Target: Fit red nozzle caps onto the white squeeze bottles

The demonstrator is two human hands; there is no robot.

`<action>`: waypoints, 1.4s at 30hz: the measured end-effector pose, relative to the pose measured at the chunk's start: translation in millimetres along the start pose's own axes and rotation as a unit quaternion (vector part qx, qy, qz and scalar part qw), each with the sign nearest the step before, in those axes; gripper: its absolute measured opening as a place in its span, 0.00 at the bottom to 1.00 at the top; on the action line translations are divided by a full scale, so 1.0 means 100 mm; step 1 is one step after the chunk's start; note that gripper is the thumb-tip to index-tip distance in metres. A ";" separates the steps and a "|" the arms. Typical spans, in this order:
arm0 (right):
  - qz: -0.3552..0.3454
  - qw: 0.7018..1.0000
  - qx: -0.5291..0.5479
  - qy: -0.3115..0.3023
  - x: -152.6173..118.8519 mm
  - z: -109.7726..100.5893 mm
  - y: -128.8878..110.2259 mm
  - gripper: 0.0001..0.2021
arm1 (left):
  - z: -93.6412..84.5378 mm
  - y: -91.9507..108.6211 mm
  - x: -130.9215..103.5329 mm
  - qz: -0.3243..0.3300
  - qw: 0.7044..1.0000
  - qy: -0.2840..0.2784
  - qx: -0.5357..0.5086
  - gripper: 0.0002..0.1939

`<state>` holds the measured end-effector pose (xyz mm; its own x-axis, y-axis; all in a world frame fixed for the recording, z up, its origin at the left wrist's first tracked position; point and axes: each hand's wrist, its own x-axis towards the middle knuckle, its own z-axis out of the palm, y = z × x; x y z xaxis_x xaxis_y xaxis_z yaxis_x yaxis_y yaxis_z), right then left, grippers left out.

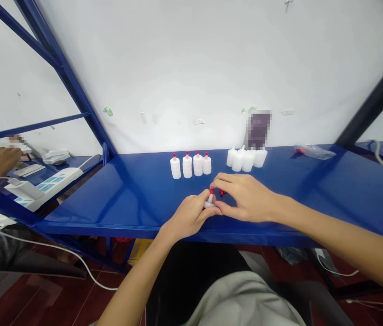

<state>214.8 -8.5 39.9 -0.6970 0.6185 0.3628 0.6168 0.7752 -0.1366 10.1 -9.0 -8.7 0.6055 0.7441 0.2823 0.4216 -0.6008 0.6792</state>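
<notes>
My left hand [193, 213] is closed around a small white squeeze bottle [210, 199], its spout pointing up. The fingers hide most of the bottle's body. A red cap [211, 192] sits at the tip of the spout, pinched by the fingertips of my right hand [245, 195], whose thumb is low beside the bottle. Several loose red caps [222, 193] lie on the blue table just behind my right fingers, partly covered by them. Further back, a row of white bottles with red caps [187, 165] stands upright. To its right is a cluster of white bottles without red caps [244, 160].
A blurred dark rectangular object [259, 129] leans on the wall behind the uncapped bottles. A clear plastic bag [317, 152] with something red lies at the back right. On the left, beyond a blue post, are a power strip [50, 185] and another person's hand [2, 160].
</notes>
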 end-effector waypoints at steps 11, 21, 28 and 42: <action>-0.015 0.987 -0.144 0.064 0.06 0.26 -0.07 0.10 | 0.01 0.04 0.01 -0.019 0.995 0.047 -0.091 0.20; -0.032 0.979 -0.168 0.109 0.15 0.28 0.02 0.11 | 0.03 0.01 0.00 -0.029 0.991 0.077 -0.109 0.18; -0.065 0.971 -0.177 0.147 0.20 0.31 0.00 0.13 | 0.02 0.03 -0.01 -0.043 0.992 0.077 -0.090 0.17; -0.046 0.996 0.057 0.049 0.14 0.21 0.11 0.19 | 0.05 -0.01 0.02 -0.071 0.980 0.140 -0.126 0.15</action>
<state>204.7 11.6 24.3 -0.7060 0.5332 0.4661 0.5029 0.8408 -0.2001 14.2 -8.1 -11.9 0.3291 0.8868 0.3244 0.2869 -0.4212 0.8604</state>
